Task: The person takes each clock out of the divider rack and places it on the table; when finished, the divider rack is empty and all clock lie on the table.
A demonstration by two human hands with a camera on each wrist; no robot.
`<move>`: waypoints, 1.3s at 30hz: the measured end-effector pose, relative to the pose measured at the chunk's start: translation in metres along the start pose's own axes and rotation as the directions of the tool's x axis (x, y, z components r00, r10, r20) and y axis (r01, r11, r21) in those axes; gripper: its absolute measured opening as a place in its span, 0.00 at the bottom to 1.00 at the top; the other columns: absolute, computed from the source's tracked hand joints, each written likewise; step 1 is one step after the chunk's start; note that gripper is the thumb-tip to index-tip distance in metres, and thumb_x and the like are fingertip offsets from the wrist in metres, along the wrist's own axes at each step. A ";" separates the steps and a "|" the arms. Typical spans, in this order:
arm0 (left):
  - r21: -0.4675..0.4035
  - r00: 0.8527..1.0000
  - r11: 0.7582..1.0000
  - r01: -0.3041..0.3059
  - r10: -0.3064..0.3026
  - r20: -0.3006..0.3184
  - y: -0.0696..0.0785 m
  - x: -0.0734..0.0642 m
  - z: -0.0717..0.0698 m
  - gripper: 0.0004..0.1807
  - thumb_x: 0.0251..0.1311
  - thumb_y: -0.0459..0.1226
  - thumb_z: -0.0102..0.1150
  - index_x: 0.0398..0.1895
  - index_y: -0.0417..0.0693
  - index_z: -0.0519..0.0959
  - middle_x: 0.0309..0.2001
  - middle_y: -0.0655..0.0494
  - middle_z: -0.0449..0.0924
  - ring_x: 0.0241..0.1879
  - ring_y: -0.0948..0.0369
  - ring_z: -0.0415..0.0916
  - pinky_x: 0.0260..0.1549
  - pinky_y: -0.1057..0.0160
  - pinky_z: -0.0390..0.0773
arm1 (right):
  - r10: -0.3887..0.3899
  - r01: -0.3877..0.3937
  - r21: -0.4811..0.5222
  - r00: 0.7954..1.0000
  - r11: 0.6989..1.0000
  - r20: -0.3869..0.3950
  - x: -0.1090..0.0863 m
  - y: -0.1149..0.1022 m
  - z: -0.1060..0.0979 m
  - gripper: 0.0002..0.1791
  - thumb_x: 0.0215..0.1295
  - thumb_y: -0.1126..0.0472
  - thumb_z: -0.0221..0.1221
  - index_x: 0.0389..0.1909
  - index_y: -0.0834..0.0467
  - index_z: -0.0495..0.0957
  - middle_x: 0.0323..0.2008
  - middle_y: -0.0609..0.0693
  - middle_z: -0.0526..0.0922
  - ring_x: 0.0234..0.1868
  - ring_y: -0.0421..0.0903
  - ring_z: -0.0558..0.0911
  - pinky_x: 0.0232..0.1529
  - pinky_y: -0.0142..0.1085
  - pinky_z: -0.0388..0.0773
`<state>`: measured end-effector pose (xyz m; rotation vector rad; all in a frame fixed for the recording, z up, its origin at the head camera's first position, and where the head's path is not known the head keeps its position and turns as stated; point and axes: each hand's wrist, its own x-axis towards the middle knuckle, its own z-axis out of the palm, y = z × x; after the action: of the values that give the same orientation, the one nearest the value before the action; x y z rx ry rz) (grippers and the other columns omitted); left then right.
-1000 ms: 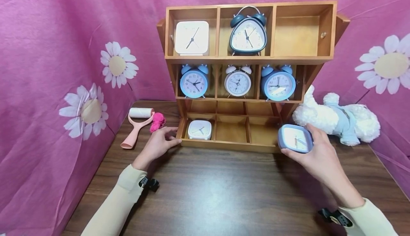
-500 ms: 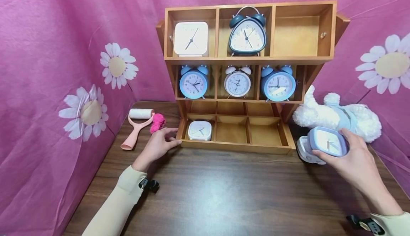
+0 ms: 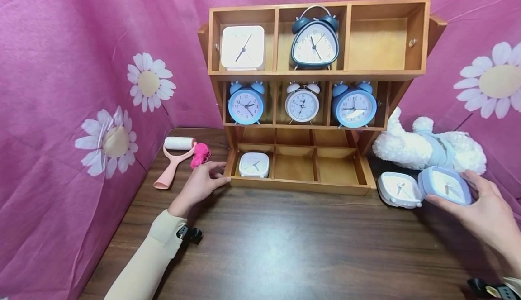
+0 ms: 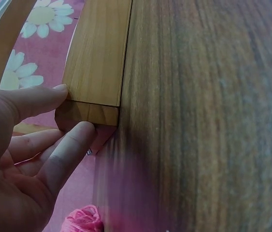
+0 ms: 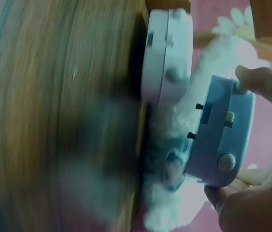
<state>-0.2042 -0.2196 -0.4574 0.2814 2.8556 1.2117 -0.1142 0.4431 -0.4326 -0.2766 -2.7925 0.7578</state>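
At the far right, my right hand (image 3: pixel 484 209) grips a lavender-blue square alarm clock (image 3: pixel 445 186) by its sides, thumb toward the front. In the right wrist view this alarm clock (image 5: pixel 220 130) shows its knobs and small side switches. Directly left of it a white square alarm clock (image 3: pixel 400 190) lies on the table, face up. My left hand (image 3: pixel 203 183) holds the lower left corner of the wooden shelf (image 3: pixel 301 186). The left wrist view shows thumb and fingers of the left hand (image 4: pixel 34 150) on that shelf corner (image 4: pixel 87 112).
The shelf's upper tiers hold several alarm clocks, among them a dark triangular one (image 3: pixel 315 46); a small white clock (image 3: pixel 254 164) sits bottom left. A white plush toy (image 3: pixel 431 148) lies behind the right-hand clocks. A pink lint roller (image 3: pixel 172 164) and pink yarn (image 3: pixel 200 155) lie left.
My right hand has carried the lavender-blue alarm clock rightward and down, away from the shelf's right end, uncovering the white square clock. My left hand has stayed at the shelf corner.
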 end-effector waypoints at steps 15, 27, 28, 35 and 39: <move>-0.026 0.999 0.999 -0.043 0.043 -0.001 -0.023 0.011 0.004 0.32 0.69 0.49 0.79 0.70 0.44 0.85 0.47 0.49 0.94 0.45 0.57 0.93 0.47 0.57 0.86 | -0.153 0.205 0.195 0.955 0.959 -0.253 0.002 0.058 0.006 0.56 0.50 0.65 0.83 0.81 0.70 0.69 0.57 0.04 0.64 0.68 0.11 0.59 0.70 0.11 0.48; -0.010 0.998 0.999 -0.053 0.053 -0.029 -0.008 0.002 0.001 0.30 0.67 0.45 0.78 0.68 0.41 0.86 0.44 0.47 0.94 0.42 0.59 0.92 0.44 0.60 0.83 | -0.170 0.175 0.048 0.980 0.983 -0.105 0.000 0.062 0.012 0.58 0.51 0.55 0.86 0.79 0.73 0.68 0.68 0.77 0.76 0.72 0.29 0.68 0.59 0.13 0.46; -0.010 0.998 0.999 -0.048 0.048 -0.027 -0.007 0.003 0.001 0.30 0.67 0.44 0.79 0.69 0.41 0.86 0.44 0.47 0.94 0.42 0.58 0.92 0.45 0.60 0.83 | -0.159 0.162 0.032 0.984 0.986 -0.079 0.000 0.062 0.012 0.59 0.53 0.54 0.85 0.80 0.73 0.65 0.68 0.86 0.69 0.77 0.42 0.69 0.62 0.13 0.45; 0.015 1.000 1.000 0.010 -0.010 -0.002 0.000 0.000 0.001 0.29 0.69 0.42 0.78 0.70 0.41 0.84 0.45 0.45 0.95 0.45 0.55 0.92 0.44 0.60 0.82 | -0.124 0.124 -0.019 0.992 0.992 0.008 -0.002 0.062 0.015 0.60 0.60 0.51 0.81 0.83 0.72 0.60 0.75 0.88 0.62 0.75 0.85 0.63 0.88 0.40 0.44; 0.015 1.000 1.000 0.012 -0.012 -0.004 0.000 0.000 0.001 0.29 0.69 0.41 0.78 0.70 0.41 0.85 0.45 0.45 0.95 0.45 0.55 0.92 0.44 0.60 0.82 | -0.146 0.146 -0.005 0.989 0.989 0.017 -0.003 0.064 0.020 0.60 0.60 0.52 0.81 0.84 0.73 0.59 0.76 0.87 0.62 0.78 0.85 0.61 0.89 0.47 0.43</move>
<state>-0.2041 -0.2191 -0.4576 0.2619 2.8668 1.1909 -0.1096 0.4872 -0.4834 -0.0659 -2.7938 0.7207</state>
